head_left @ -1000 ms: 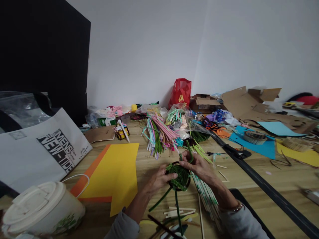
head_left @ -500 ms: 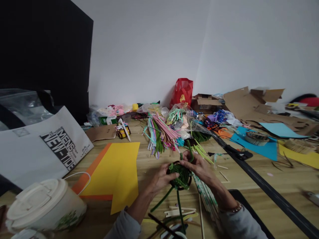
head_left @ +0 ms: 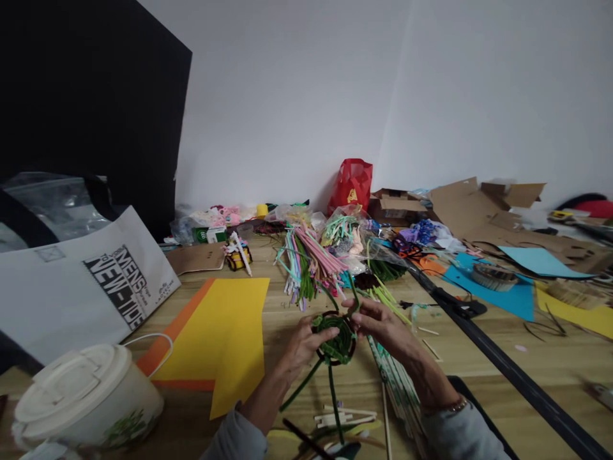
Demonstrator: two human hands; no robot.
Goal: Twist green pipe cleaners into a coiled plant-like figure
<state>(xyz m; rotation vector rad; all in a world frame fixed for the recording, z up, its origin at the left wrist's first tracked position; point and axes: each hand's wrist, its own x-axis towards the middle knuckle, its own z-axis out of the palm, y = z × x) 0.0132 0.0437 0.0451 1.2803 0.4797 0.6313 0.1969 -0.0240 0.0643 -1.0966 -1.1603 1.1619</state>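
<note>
Above tabletop, green coil, dark rim, left fingers gripping, right fingers pinching stem

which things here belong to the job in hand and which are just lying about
Seem to belong:
green coil, held in the left hand
green stem, at the fingers of the right hand

Probably just lying about:
yellow sheet
white bag
lidded tub
red bag

The coiled green chenille-stem piece is looking fuzzy and matt; the tabletop is showing smooth wood grain; the yellow paper is looking matt; the carton is showing dull cardboard; the clear plastic bag is gleaming.
</note>
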